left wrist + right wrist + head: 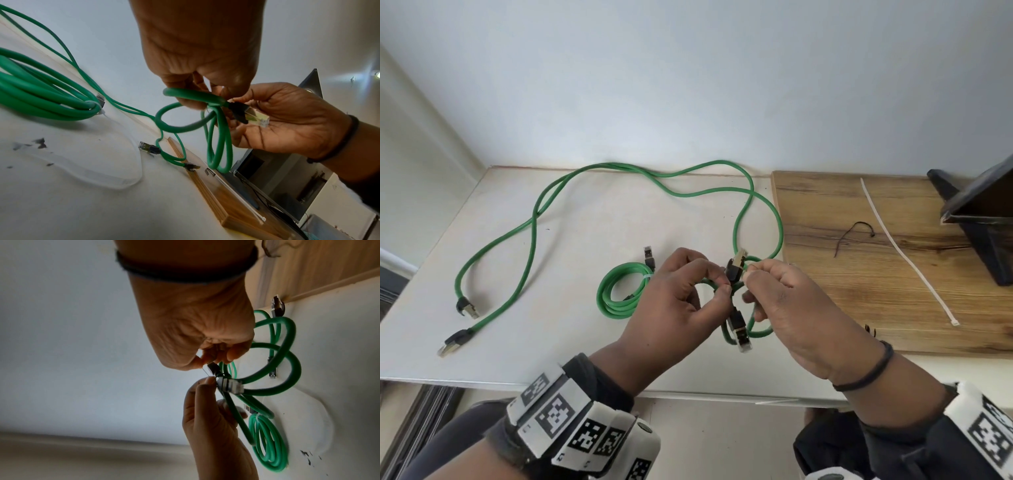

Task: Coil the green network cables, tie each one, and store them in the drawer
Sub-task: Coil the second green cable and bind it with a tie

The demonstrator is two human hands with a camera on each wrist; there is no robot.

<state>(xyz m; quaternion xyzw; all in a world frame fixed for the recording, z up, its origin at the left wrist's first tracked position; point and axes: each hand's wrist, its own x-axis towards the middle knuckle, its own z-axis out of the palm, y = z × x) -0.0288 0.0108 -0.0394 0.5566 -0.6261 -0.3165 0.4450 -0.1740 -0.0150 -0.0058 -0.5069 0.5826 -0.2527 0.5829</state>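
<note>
Both of your hands meet above the tabletop [558,342], fingers curled. Your left hand [681,301] pinches the crossing of a small green cable bundle [218,146] between thumb and fingertips; your right hand [791,308] pinches something thin beside the bundle's black plug [734,269], too small to make out. Your palms face each other, wrists raised. One tied coil [619,291] lies just left of your left hand; two loose green cables [534,222] sprawl behind. A white zip tie [904,246] rests on the wooden board [859,291].
</note>
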